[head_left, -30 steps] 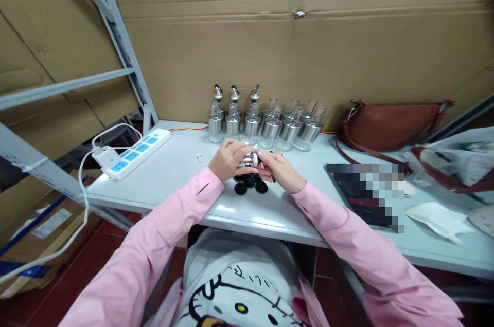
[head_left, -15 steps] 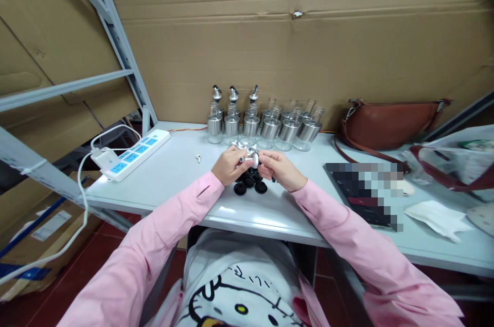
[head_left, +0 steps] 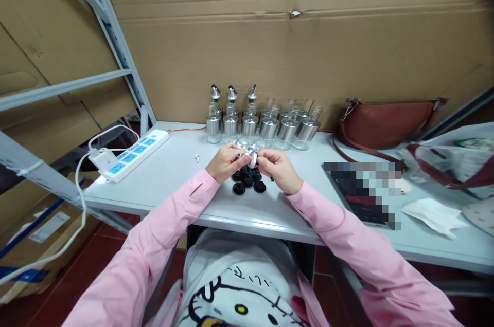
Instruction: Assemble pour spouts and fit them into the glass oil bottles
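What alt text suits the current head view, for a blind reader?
Left hand holds a small silver piece, right hand pinching at its end, near black discs on a pale table; metal-banded glass bottles stand behind.

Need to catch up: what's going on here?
A person's left hand holds a shiny silver spout-like piece, with the right hand at its side, above round black discs on a white table. Behind stand clear glass bottles with silver metal bands; three at the back carry silver pourers with black tips.
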Tool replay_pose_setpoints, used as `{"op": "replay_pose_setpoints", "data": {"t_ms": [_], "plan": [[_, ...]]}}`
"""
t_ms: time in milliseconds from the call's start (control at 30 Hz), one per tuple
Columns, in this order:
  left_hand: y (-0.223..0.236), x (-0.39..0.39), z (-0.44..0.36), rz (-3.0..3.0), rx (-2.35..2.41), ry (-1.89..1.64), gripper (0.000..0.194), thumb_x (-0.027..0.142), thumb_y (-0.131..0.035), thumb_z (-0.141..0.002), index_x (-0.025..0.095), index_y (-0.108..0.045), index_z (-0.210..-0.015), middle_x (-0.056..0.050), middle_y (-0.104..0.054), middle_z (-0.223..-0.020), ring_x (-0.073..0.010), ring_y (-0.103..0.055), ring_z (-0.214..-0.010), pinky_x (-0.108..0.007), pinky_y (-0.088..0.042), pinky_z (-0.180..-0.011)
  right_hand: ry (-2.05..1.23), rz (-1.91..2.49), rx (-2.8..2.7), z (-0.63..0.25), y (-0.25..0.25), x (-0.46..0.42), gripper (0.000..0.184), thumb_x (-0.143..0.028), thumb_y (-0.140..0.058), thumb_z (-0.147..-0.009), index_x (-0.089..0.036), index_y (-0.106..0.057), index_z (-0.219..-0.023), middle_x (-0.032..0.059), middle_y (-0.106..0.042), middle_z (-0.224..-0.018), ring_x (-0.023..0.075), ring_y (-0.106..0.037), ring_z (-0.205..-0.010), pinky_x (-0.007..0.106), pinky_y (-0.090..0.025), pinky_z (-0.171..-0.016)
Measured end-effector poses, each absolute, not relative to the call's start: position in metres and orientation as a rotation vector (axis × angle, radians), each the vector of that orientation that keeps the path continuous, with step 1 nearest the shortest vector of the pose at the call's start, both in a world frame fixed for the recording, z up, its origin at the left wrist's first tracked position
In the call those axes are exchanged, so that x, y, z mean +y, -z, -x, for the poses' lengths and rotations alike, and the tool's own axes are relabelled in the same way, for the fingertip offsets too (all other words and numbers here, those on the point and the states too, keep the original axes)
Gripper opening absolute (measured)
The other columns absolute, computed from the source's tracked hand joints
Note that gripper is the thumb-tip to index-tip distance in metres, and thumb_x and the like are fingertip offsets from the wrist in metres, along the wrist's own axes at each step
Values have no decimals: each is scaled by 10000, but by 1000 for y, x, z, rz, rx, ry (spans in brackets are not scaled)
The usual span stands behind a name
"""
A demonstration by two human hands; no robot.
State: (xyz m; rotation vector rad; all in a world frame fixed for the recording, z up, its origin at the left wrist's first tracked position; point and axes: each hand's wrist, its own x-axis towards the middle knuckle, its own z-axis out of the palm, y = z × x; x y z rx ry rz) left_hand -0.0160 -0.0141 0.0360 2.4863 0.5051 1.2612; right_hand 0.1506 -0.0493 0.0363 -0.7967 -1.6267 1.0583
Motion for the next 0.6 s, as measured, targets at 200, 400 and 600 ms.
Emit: {"op": "replay_pose_setpoints", "data": {"t_ms": [200,400,600], "plan": [[-41,-13,16,-2128,592,-1090,605,631,-366,-830,161,-372,-450,21,-376,-447,-90,-360,-491,-251,-295,-525,-351,909,-1758,-146,-41,-57,232,-251,-515,-716,-187,-393,-529,-59,-330,-476,67,-309,-447,212,-259,-455],[-41,-13,12,-1747,634,-868,581,680,-505,-696,176,-324,-471,69,-255,-417,-43,-212,-392,-220,-155,-416,482,729,-2026,-160,-42,-55,228,-283,-548,-790,-184,-500,-590,-28,-447,-481,93,-382,-457,248,-273,-492],[-28,-11,9,-2086,759,-1035,594,703,-283,-813,177,-387,-558,28,-384,-482,-97,-332,-474,-255,-300,-499,-172,966,-1960,-169,-44,-47,372,-510,-451,-841,-185,-573,-706,13,-540,-550,126,-482,-522,262,-331,-535]]}}
